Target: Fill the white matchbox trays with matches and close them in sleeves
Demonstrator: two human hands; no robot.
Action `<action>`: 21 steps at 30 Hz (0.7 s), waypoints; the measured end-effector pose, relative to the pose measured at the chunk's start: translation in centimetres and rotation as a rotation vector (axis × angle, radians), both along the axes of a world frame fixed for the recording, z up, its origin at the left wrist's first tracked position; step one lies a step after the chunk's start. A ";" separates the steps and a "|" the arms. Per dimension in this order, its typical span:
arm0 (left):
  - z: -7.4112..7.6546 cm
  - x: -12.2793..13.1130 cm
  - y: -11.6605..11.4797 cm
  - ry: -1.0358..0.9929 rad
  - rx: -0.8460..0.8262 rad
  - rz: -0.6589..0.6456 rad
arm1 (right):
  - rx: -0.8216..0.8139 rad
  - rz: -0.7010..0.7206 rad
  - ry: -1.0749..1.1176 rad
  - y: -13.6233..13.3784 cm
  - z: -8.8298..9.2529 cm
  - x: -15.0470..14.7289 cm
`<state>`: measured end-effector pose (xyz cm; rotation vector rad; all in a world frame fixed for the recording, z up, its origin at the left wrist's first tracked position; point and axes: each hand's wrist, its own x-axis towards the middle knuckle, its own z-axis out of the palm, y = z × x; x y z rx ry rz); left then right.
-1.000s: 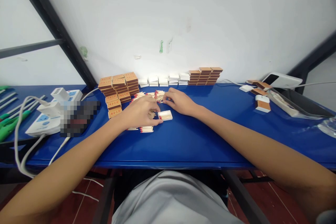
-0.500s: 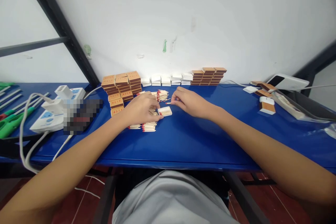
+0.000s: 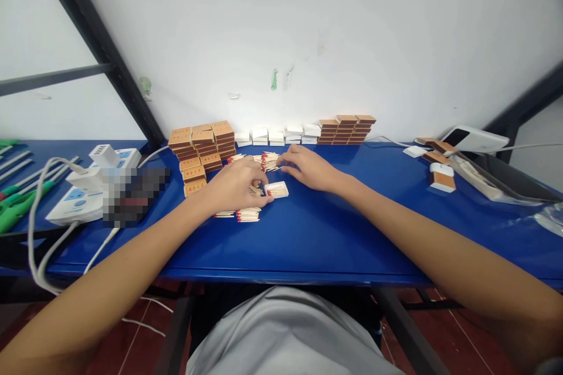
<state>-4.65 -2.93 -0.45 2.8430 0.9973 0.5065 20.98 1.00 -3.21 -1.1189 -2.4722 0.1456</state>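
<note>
Matchbox tray (image 3: 284, 187), containing matches (image 3: 277, 191), sits at the left hand's (image 3: 243, 187) fingertips, its left end gripped between thumb and curled fingers. Beyond the tray, the right hand's (image 3: 310, 167) fingers are slightly parted at a match pile (image 3: 269, 160); whether they grip a match cannot be determined.

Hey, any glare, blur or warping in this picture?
In the head view, light on the white wall looks fairly even; also there, a soft sheen lies on the blue tabletop, the left post leans, suggesting wide-angle distortion, mosaic blocks hide part of a black object, and matches by the right hand look slightly soft.
</note>
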 end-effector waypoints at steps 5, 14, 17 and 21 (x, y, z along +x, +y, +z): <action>0.0 0.0 0.0 -0.003 0.001 -0.015 | -0.002 0.006 -0.007 1.1 -1.2 0.1; 0.1 0.0 -0.1 0.006 0.006 -0.023 | -0.027 0.027 -0.055 0.6 -1.0 0.2; 0.2 0.0 -0.1 0.026 0.005 -0.009 | -0.025 0.042 -0.017 0.4 -1.1 -0.3; 0.3 0.0 -0.1 0.024 -0.010 -0.007 | -0.026 0.054 0.001 0.3 -1.2 -0.7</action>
